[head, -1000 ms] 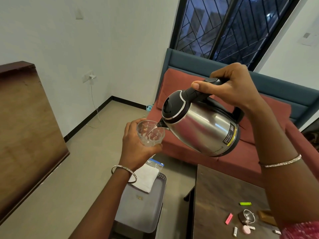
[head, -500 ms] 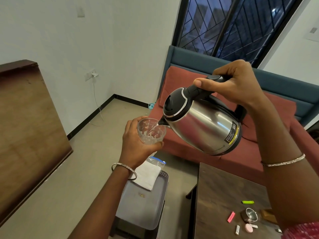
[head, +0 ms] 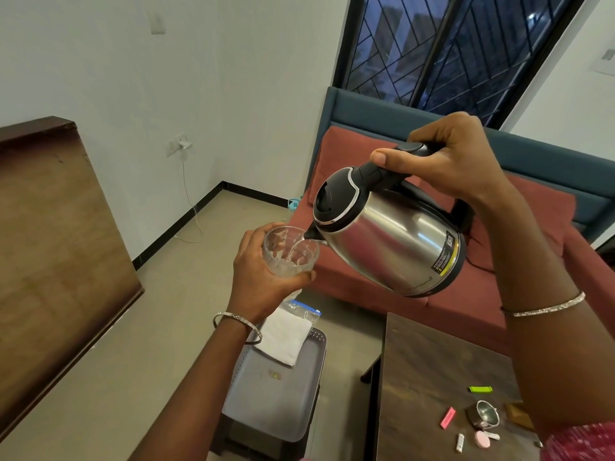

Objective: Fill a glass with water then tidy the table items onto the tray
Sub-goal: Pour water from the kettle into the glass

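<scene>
Glass (head: 289, 252) stays raised above the grey tray (head: 276, 404), held in the left grip (head: 263, 277). The electric kettle (head: 389, 241) stays tilted, its spout at the rim and water streaming, with the right grip (head: 442, 164) curled round its handle.

The kettle (head: 392, 241) I hold is silver steel with a black lid. Left of it, my glass (head: 289, 252) is clear and cut-patterned. Below it are a grey tray (head: 276, 404) and a dark wood-grained counter (head: 429, 377) bearing a green stick (head: 480, 389) and a pink stick (head: 447, 418).
</scene>
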